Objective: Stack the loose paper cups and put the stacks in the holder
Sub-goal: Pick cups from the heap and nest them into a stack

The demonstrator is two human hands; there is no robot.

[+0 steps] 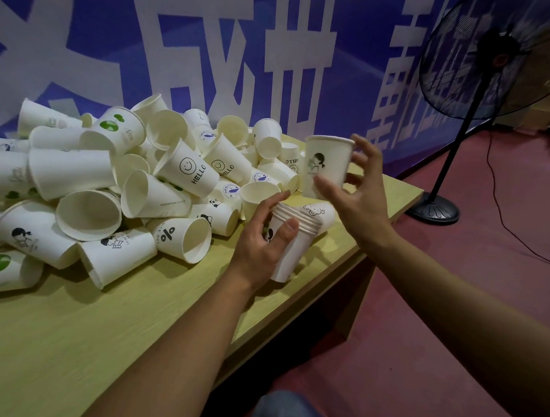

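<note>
A big heap of loose white paper cups (113, 177) with printed motifs covers the left and middle of the yellow-green table (62, 340). My left hand (265, 240) grips a stack of several nested cups (294, 239), held upright just above the table near its right edge. My right hand (356, 188) holds a single upright cup (327, 166) with a girl drawing, thumb in front and fingers behind, a little above and to the right of the stack. No holder shows in this view.
The table's right edge (393, 216) drops to a red floor (454, 318). A black standing fan (492, 60) with its round base (434, 209) and cable stands to the right. A blue banner wall (246, 43) runs behind the table.
</note>
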